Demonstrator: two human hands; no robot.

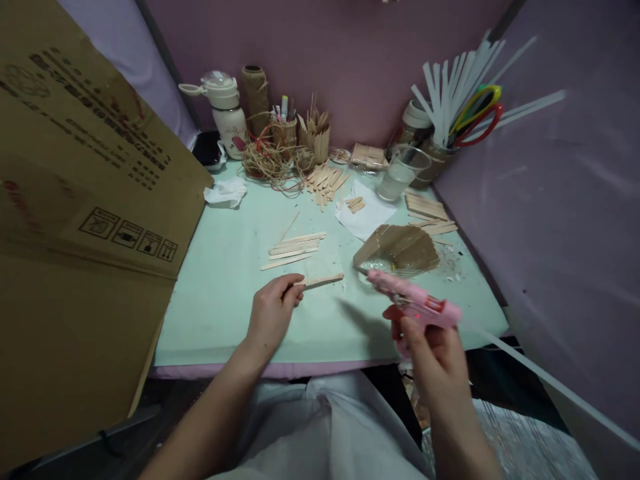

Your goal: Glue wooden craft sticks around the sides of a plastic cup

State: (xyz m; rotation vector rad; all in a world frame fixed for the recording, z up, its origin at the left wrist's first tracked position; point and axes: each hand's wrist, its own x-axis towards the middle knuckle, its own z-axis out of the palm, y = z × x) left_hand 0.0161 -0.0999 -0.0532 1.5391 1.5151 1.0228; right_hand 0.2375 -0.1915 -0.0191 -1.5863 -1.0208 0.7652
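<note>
Between the thumb and fingers of my left hand (275, 307) is one end of a wooden craft stick (324, 280), held low over the table and pointing right. My right hand (435, 353) grips a pink hot glue gun (410, 300) by its handle, a small red light showing on its side. The gun's nozzle points left, in front of a brown container with a scalloped rim (400, 247) that lies on the table. A long white glue stick (550, 380) trails from the gun's back. Several loose craft sticks (295, 248) lie just beyond my left hand.
A tall cardboard box (90, 233) walls off the left side. Along the back stand a white bottle (230, 120), tangled twine (273, 163), a stick pile (325, 181), a clear cup (400, 175) and a pot with glue sticks and scissors (437, 160). White paper (370, 217) lies mid-table.
</note>
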